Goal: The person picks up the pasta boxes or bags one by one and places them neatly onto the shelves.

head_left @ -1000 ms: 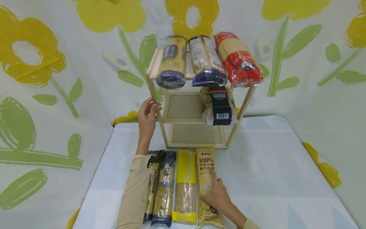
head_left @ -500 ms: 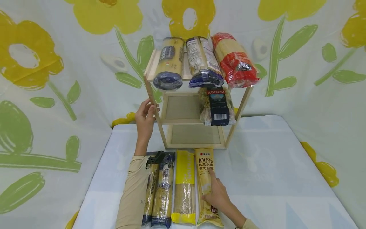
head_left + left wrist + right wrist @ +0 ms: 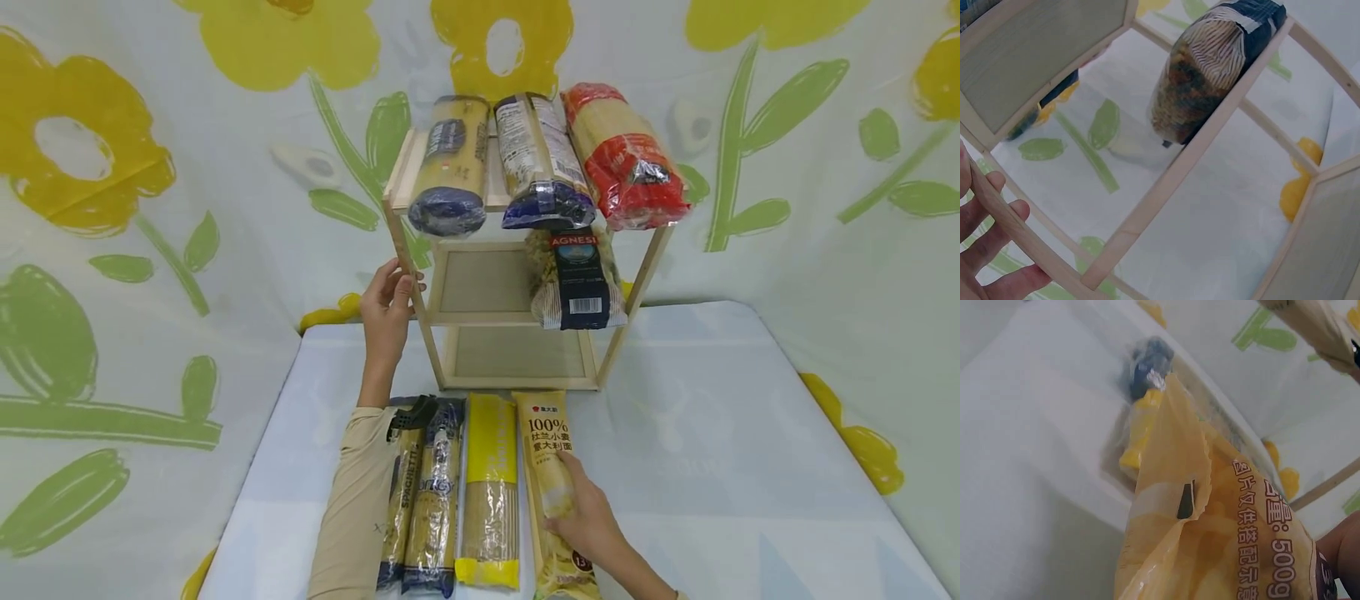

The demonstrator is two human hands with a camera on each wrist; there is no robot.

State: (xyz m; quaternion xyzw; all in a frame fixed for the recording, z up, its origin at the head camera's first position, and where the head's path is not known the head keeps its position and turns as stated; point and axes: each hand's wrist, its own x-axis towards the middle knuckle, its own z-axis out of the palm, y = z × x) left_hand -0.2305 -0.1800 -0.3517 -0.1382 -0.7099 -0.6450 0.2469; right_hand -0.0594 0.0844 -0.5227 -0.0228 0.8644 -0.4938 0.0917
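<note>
My left hand [image 3: 386,321] grips the left front post of a wooden rack [image 3: 431,346]; in the left wrist view its fingers [image 3: 1013,284] curl about that post. My right hand [image 3: 592,521] holds a long yellow spaghetti pack [image 3: 549,442] at its lower half, thumb on the left and fingers over the right edge. The pack's crimped end fills much of the right wrist view. To its left lie a yellow-and-clear spaghetti pack [image 3: 491,492] and two blue-ended spaghetti packs, the nearer one [image 3: 433,508] partly beside my left sleeve.
Three pasta packs lie on the rack's top shelf: a blue-ended one [image 3: 450,167], a white-labelled one [image 3: 542,158] and a red one [image 3: 626,158]. An Agnesi pasta bag [image 3: 581,283] sits on the middle shelf's right side. Flowered cloth [image 3: 795,208] hangs behind the table.
The yellow pack has shifted slightly right and turned a little in my right hand, its left side now showing more. My left hand stays on the post. The head view has swayed slightly.
</note>
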